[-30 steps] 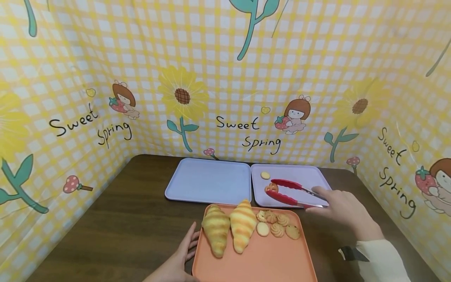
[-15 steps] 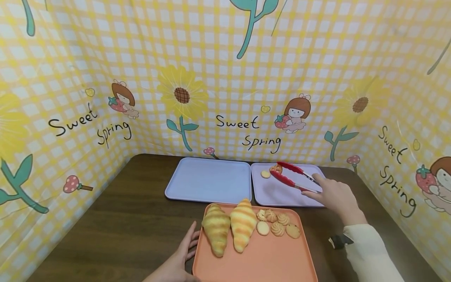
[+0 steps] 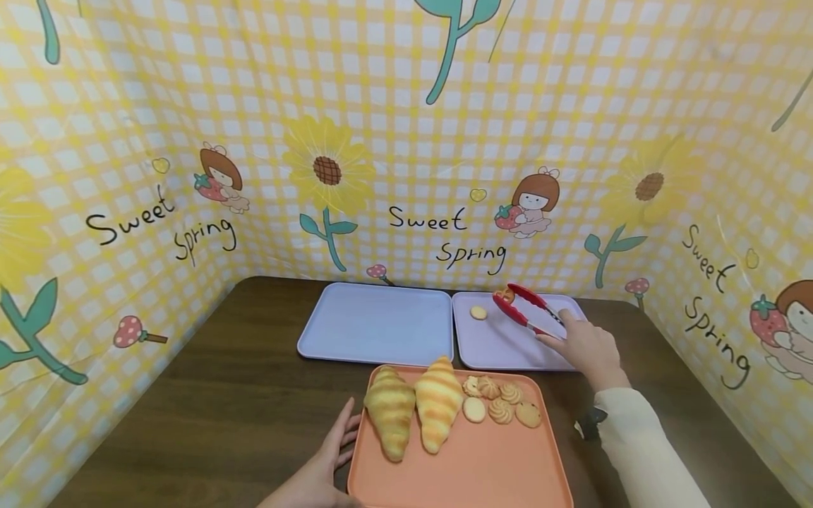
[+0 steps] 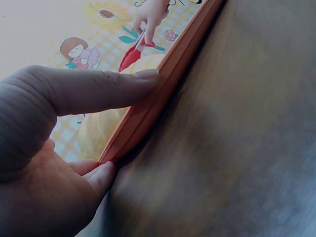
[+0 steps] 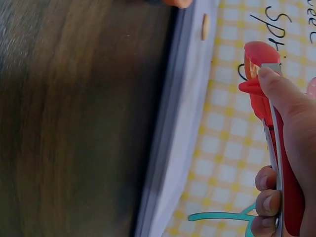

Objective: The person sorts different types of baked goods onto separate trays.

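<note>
My right hand (image 3: 591, 346) grips a pair of tongs (image 5: 279, 128) with red tips, over the lilac tray (image 3: 508, 353) at the back right. Between the tong tips sits a small brown cookie (image 3: 506, 294), mostly covered by them. A round pale cookie (image 3: 478, 312) lies on that tray, left of the tongs. My left hand (image 3: 320, 458) rests against the near left corner of the orange tray (image 3: 489, 466); in the left wrist view the thumb (image 4: 113, 89) lies straight against the rim. On the orange tray are a darker croissant (image 3: 389, 416), a lighter croissant (image 3: 438, 406) and several cookies (image 3: 500, 412).
A pale blue tray (image 3: 381, 324) stands at the back, left of the lilac one. All the trays are on a dark wooden table (image 3: 209, 402). A yellow checked cloth (image 3: 406, 141) rises behind the table and along both sides.
My right hand has moved away from me with the tongs, and the brown cookie has gone with them toward the lilac tray's back edge. The left hand has stayed in place.
</note>
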Available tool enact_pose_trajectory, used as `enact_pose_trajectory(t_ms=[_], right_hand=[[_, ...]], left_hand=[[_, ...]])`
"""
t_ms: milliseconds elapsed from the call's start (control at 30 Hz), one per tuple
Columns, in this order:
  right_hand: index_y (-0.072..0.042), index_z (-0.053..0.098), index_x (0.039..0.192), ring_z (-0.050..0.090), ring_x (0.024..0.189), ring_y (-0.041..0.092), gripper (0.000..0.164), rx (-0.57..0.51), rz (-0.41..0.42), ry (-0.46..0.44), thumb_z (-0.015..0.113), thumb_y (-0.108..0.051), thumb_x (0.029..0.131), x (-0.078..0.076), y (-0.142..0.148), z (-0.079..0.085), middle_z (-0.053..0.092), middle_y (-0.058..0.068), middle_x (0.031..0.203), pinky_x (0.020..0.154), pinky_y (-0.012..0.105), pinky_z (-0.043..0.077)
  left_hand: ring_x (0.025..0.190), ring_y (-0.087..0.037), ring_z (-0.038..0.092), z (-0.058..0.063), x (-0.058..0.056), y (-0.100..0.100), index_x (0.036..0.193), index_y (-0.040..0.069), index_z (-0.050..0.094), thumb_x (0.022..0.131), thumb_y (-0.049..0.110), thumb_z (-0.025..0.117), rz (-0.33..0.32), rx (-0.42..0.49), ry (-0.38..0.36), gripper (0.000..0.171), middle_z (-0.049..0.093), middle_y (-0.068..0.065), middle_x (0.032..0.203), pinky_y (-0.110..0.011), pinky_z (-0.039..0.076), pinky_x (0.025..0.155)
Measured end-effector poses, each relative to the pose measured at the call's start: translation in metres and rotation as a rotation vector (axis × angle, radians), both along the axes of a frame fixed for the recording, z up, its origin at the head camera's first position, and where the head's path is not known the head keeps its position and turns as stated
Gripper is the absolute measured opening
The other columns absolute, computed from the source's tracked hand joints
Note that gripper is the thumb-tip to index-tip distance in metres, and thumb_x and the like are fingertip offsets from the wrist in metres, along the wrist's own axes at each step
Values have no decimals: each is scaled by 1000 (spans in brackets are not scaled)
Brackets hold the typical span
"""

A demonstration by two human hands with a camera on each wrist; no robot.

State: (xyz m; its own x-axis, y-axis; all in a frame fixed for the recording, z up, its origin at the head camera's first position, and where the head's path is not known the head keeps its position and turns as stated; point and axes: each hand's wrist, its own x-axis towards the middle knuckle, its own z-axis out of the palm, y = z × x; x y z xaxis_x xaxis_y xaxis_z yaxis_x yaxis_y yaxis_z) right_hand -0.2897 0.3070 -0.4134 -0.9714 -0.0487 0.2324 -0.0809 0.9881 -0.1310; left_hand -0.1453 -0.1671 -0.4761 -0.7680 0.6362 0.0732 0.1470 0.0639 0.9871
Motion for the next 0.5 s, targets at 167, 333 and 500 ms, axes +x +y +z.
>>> enact_pose_trajectory(t_ms=[167,333,500], right_hand=[[4,54,120,63,78,46,71,-12,-24,-51,67,-58,88,-7,-3,-4,64,31,95,65,59,51],[2,50,132,61,98,52,79,-39,-63,-156,65,-61,88,-14,-6,-8,60,35,116,77,67,49],[3,48,137,58,102,54,82,-52,-78,-198,65,-60,88,-17,-6,-12,57,36,123,81,69,47]], left_hand=[[137,-61,11,-1,0,0,152,-1,-24,87,30,80,-1,7,17,127,0,-43,152,-17,37,97],[136,-62,13,-3,-1,1,152,-3,-23,86,33,80,-5,27,51,127,3,-44,151,-19,38,99],[135,-62,14,-3,-1,1,152,-3,-23,86,31,80,-5,27,62,126,3,-44,151,-19,38,99]])
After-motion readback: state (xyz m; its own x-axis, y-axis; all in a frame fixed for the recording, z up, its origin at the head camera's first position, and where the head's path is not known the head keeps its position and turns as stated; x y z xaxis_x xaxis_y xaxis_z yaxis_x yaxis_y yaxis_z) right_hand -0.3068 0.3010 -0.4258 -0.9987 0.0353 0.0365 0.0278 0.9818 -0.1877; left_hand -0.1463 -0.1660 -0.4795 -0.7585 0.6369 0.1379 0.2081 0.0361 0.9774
